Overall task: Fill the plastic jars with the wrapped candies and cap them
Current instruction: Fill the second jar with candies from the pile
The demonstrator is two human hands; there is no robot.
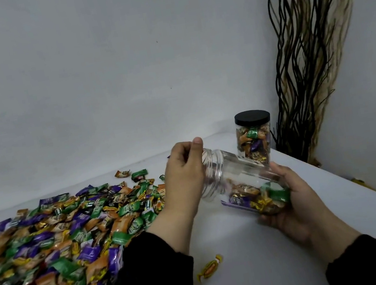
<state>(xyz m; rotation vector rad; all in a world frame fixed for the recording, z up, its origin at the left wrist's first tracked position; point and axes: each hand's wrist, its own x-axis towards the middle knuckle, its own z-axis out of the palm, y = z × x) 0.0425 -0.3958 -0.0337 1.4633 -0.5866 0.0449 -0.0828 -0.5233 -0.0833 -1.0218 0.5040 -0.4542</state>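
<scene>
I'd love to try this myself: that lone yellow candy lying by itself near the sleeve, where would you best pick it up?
Pinch the yellow candy across its plump middle, coming straight down from above. It lies flat on the white table, apart from the candy pile, with nothing crowding it. Its twisted wrapper ends look thin and would likely slip or tear.

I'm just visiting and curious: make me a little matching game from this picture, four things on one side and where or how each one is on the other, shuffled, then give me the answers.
Things:
1. capped jar
2. open jar
3. candy pile
4. yellow candy

States:
A. spread over the left of the table
B. lying alone, near the front between the two sleeves
C. upright at the back, black lid on, full
D. tilted, held in the right hand, left hand at its mouth

Pairs: 1-C, 2-D, 3-A, 4-B
</scene>
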